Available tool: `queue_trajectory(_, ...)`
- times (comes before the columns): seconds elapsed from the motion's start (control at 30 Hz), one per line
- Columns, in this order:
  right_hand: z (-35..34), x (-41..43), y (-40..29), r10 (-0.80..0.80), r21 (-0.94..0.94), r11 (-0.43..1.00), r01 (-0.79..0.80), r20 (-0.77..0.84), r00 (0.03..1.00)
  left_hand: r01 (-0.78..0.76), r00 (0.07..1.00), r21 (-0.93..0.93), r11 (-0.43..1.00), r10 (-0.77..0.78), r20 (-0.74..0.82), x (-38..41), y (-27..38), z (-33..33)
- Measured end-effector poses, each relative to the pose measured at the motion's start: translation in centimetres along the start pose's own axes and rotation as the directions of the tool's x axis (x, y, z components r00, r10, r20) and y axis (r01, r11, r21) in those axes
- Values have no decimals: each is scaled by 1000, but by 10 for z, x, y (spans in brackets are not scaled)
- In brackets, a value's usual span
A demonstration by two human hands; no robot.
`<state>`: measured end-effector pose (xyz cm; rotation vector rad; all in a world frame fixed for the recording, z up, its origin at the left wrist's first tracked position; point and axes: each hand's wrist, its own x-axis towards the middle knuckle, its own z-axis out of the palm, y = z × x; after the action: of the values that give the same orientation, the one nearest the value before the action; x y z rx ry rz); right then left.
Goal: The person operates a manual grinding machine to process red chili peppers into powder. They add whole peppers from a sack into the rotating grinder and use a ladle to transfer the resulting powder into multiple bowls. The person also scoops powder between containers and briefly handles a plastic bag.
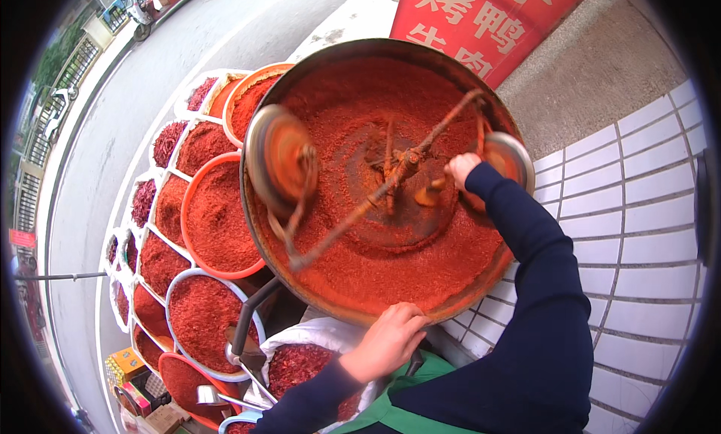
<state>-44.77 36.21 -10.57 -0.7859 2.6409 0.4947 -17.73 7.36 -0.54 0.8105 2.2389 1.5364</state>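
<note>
A large round metal pan (360,296) full of ground red chili stands before me. My left hand (394,335) rests palm down on its near rim, fingers slightly bent and holding nothing. Over the pan's right side, my right hand (464,170) is closed around what looks like a small blurred tool (430,194), coated in red powder. A crusted metal crossbar (360,206) spans the pan from a central hub (410,158). At its ends hang two grinding wheels, the left wheel (281,155) blurred and the right wheel (510,152) partly behind my forearm.
Ground chili fills an orange-red tub (190,231), a pale blue tub (172,299) and several white-lined compartments at left. A white sack (332,332) of chili flakes sits below the pan. A black curved handle (245,315) stands beside it. White tiles (625,253) lie right; a red sign (495,22) stands behind.
</note>
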Motion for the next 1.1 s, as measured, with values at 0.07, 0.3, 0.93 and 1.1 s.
queue_trajectory(0.07, -9, 32, 16, 33, -2, 999, -34, -84, 996, 4, 1000, -15, 1000, -4, 18, 1, -5, 3)
queue_trajectory(0.3, -26, 87, 35, 501, 312, 860, -404, -368, 783, 1, 999, 14, 1000, -1, -38, 0, -9, -3)
queue_trajectory(0.93, -108, -5, -61, 273, 318, 939, -131, -455, 848, 111, 966, 93, 989, -85, -245, -82, 32, -6)
queue_trajectory(1.1, -88, -12, -70, 274, 201, 950, -239, -171, 946, 112, 923, 79, 991, -75, -376, -112, 49, 5)
